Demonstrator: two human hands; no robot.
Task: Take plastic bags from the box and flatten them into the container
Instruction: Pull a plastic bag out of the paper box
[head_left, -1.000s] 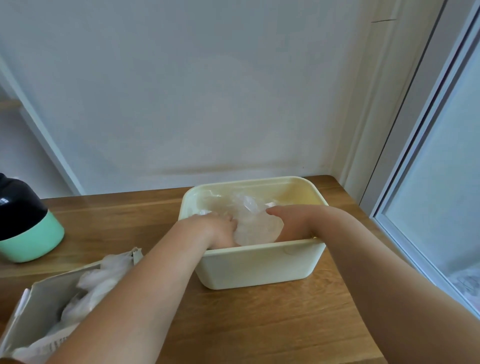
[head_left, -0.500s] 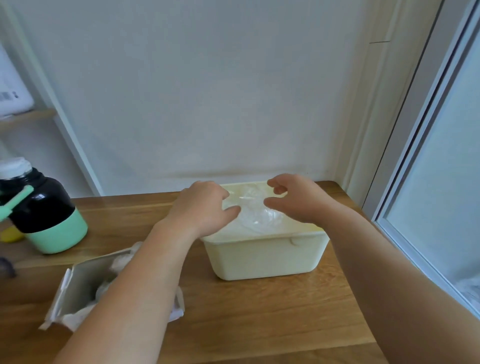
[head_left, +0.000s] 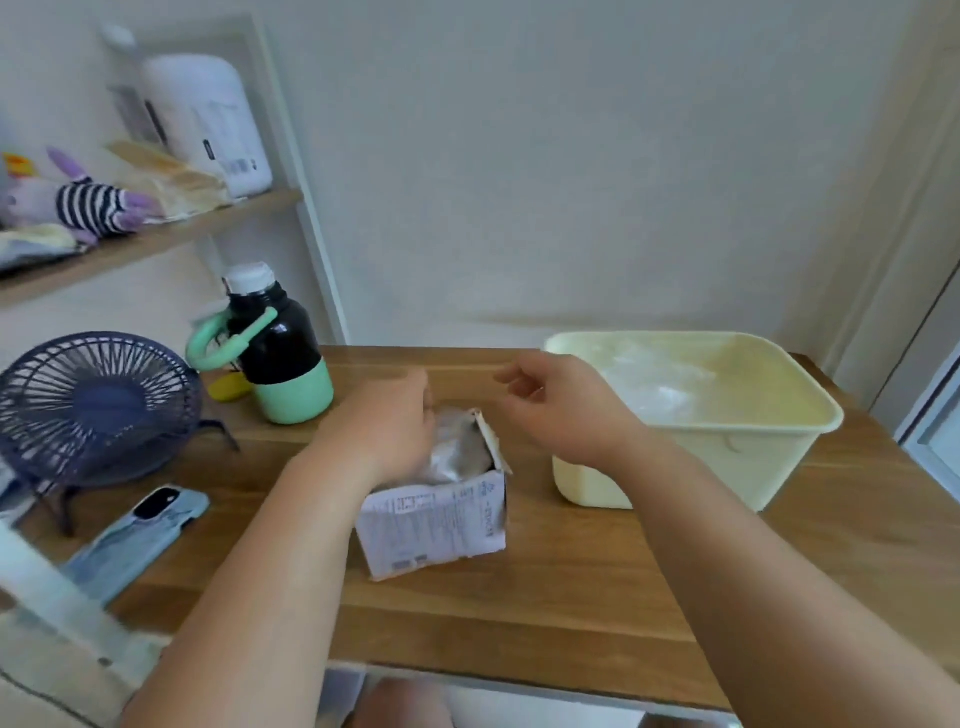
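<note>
Plastic bags (head_left: 458, 451) crumpled in upright box (head_left: 436, 519); mouth facing up, container (head_left: 691, 467) alongside

Left hand (head_left: 382, 426) hangs over the box (head_left: 436, 514), fingertips hidden behind its own back, so gripping or not, can't tell. The plastic bags (head_left: 457, 452) in there are a grey blur, partly covered by that hand. Print on the box's front is too smeared to read. Right hand (head_left: 561, 410) fingertips blur out. Inside the container (head_left: 727, 457), a white haze, no counting bags. The fan (head_left: 98, 400) is clipped by the left edge, and the jug (head_left: 208, 119) label on the shelf (head_left: 208, 223) is unreadable.
</note>
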